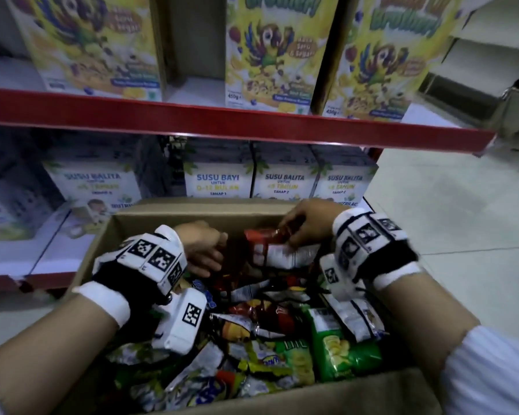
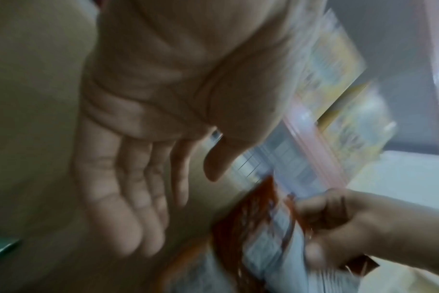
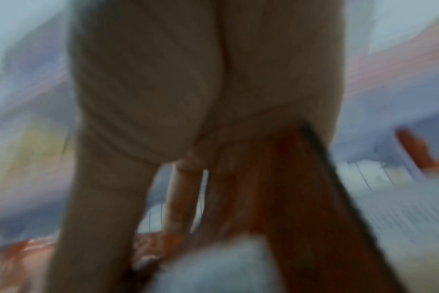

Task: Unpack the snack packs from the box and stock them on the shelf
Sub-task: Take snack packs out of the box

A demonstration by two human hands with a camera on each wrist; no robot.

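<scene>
An open cardboard box (image 1: pixel 174 215) on the floor holds several mixed snack packs (image 1: pixel 285 348). My right hand (image 1: pixel 304 224) grips a red and white snack pack (image 1: pixel 277 247) by its top edge, lifted at the box's far right; the same red pack (image 2: pixel 261 228) and right hand (image 2: pixel 338 216) show in the left wrist view. In the blurred right wrist view the red pack (image 3: pixel 283 188) lies under the fingers (image 3: pixel 180 198). My left hand (image 1: pixel 204 253) hovers inside the box's far left with straight fingers (image 2: pixel 128 198), holding nothing.
Behind the box runs the red-edged shelf (image 1: pixel 252 121) with yellow cereal boxes (image 1: pixel 270 55) on top and white milk formula boxes (image 1: pixel 219 181) below. A gap (image 1: pixel 192 46) sits between cereal boxes. Pale floor (image 1: pixel 447 211) lies to the right.
</scene>
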